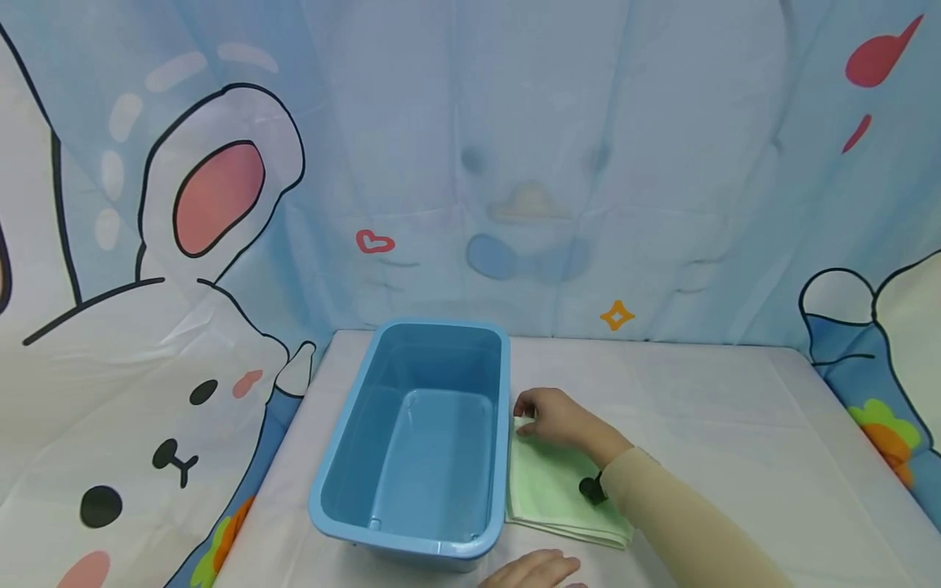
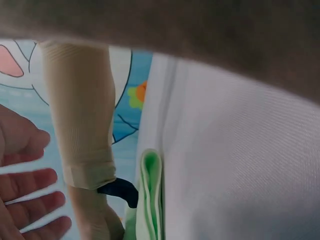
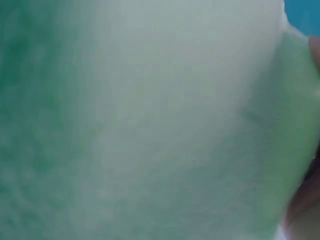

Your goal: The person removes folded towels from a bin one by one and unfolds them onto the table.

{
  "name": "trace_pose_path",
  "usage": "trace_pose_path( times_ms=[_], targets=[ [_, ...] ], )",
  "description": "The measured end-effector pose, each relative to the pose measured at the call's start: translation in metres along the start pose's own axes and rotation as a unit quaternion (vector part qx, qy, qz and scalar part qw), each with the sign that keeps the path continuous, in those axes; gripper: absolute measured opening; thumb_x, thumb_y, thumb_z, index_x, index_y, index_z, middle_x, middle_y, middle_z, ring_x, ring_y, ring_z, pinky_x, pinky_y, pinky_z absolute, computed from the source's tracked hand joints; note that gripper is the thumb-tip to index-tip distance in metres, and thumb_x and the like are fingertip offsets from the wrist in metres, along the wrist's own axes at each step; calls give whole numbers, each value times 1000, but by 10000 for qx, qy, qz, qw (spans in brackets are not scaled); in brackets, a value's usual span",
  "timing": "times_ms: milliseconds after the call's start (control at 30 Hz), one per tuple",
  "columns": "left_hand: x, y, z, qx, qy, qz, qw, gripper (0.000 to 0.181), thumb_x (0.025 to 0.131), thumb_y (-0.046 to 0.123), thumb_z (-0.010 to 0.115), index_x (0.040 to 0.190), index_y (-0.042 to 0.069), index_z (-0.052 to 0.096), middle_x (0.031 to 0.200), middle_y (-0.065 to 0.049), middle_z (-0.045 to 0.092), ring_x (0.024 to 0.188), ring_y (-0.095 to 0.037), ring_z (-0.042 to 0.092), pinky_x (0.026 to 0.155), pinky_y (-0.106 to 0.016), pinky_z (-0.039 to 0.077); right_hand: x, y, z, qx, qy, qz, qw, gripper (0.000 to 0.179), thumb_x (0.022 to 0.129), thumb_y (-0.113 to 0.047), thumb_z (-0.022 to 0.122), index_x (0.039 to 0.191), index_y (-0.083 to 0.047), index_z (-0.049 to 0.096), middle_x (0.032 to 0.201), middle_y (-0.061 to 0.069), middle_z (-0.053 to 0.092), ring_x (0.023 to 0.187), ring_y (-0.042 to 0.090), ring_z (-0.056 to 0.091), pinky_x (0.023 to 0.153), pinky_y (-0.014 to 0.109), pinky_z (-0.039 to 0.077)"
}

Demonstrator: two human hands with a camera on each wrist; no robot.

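A light green towel (image 1: 551, 486), folded into a flat layered shape, lies on the table along the right side of a blue plastic basin (image 1: 500, 408). With curled fingers my right hand (image 1: 555, 416) pinches the towel's far left corner, close beside the basin's rim. Green cloth (image 3: 175, 125) fills most of the right wrist view, with fingers at its right edge. My left hand (image 1: 531, 570) is at the near edge of the head view, in front of the towel, holding nothing. Its fingers (image 2: 35, 202) spread apart in the left wrist view, where the towel's folded edge (image 2: 151, 195) also shows.
A white cloth (image 1: 706, 441) covers the table. Behind it hangs a light blue curtain (image 1: 662, 163) printed with cartoon rabbits. A small black wrist camera (image 1: 591, 490) sits under my right wrist, over the towel.
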State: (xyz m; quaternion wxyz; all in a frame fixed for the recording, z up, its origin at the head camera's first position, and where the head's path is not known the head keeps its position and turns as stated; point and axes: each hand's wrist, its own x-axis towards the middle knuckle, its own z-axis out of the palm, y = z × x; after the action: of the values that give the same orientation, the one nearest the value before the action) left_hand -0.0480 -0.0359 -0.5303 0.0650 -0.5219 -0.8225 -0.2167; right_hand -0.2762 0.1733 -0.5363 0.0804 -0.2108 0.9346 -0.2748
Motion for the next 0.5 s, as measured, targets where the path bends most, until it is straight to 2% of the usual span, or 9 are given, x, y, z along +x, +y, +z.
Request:
trace_pose_path(
  times_ms=[133, 200, 267, 400, 500],
  targets=[
    [2, 3, 10, 500, 273, -487, 9972, 52, 108, 54, 35, 148, 24, 51, 153, 2, 51, 142, -13, 49, 106, -34, 52, 1, 8, -1, 495, -190, -21, 9986, 13, 86, -15, 82, 92, -18, 70, 85, -5, 66, 77, 13, 56, 73, 33, 48],
    [3, 4, 15, 543, 402, -857, 9940, 51, 107, 57, 37, 144, 26, 54, 150, 3, 54, 139, -13, 51, 103, -38, 54, 1, 11, -2, 742, -283, -72, 9968, 11, 88, -15, 80, 92, -19, 71, 87, -6, 68, 79, 13, 58, 74, 33, 49],
    [5, 3, 17, 521, 239, -1145, 9918, 54, 107, 59, 34, 144, 26, 54, 150, 2, 54, 139, -13, 51, 103, -42, 54, 0, 13, -4, 981, -349, -111, 9945, 9, 89, -15, 79, 92, -19, 72, 88, -6, 70, 82, 14, 60, 77, 35, 51],
    [10, -3, 16, 485, -445, -1515, 9863, 66, 105, 66, 22, 147, 24, 51, 155, -3, 48, 143, -17, 47, 104, -49, 53, -1, 14, -9, 1324, -404, -146, 9903, 6, 90, -16, 78, 93, -17, 73, 90, -4, 72, 86, 15, 61, 81, 37, 52],
    [11, -7, 24, 939, -393, -1606, 9818, 74, 104, 69, 19, 144, 20, 55, 153, -9, 49, 142, -23, 50, 103, -44, 54, -2, 16, -12, 1528, -429, -142, 9872, 6, 91, -17, 78, 94, -15, 74, 91, -1, 73, 84, 15, 61, 78, 35, 52]
  ],
)
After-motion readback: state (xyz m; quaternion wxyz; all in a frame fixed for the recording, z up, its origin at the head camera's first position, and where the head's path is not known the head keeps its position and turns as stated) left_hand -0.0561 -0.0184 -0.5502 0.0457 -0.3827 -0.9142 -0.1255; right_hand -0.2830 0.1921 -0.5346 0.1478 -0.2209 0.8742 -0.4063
